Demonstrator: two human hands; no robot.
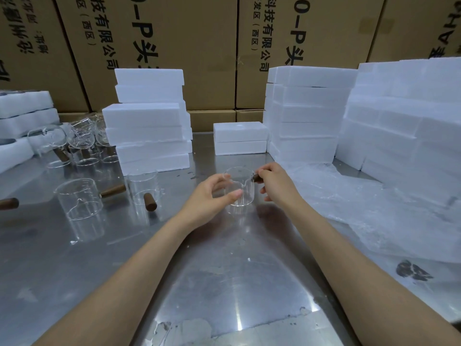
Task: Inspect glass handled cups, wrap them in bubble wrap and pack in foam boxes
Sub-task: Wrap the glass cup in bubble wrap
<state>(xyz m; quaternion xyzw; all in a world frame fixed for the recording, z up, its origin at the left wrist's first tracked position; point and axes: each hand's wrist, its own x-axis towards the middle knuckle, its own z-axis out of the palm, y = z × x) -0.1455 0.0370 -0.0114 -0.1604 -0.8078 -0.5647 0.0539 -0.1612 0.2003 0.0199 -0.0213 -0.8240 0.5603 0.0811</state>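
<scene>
Head view: both bare forearms reach forward over the steel table [224, 283]. The left hand [212, 196] cups the clear glass cup [239, 191], thumb and curled fingers round its wall. The right hand [274, 182] pinches the cup's brown wooden handle [257, 178]. The cup stands mid-table, near the bubble wrap sheet [361, 208]

Clear glossy glass cup [239, 193], wooden handle, scuffed shiny steel table [224, 283]
</scene>
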